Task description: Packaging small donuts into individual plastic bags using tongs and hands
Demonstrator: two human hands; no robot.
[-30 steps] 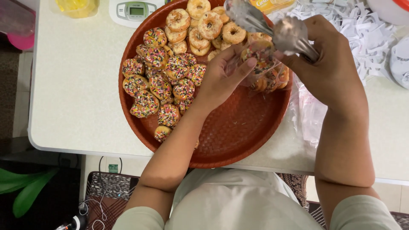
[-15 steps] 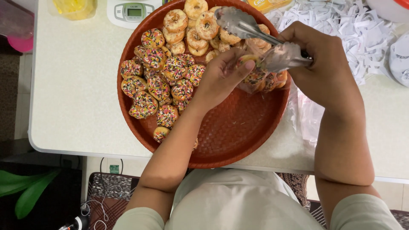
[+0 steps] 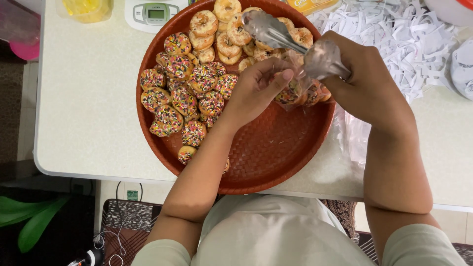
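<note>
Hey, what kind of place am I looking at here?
Probably a home kitchen or small home bakery table: a round tray of sprinkled donuts, a scale, and tongs filling a clear bag.

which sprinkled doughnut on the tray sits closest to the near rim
The small sprinkle-topped doughnut at the bottom of the cluster on the round red-brown woven tray; every other doughnut lies farther up the tray.

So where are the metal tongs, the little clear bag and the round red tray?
metal tongs (image 3: pixel 276 33), head view, on the upper arm's blade.
clear bag (image 3: pixel 295 91), head view, on its filled front.
red tray (image 3: pixel 276 152), head view, on its bare woven floor.
</note>
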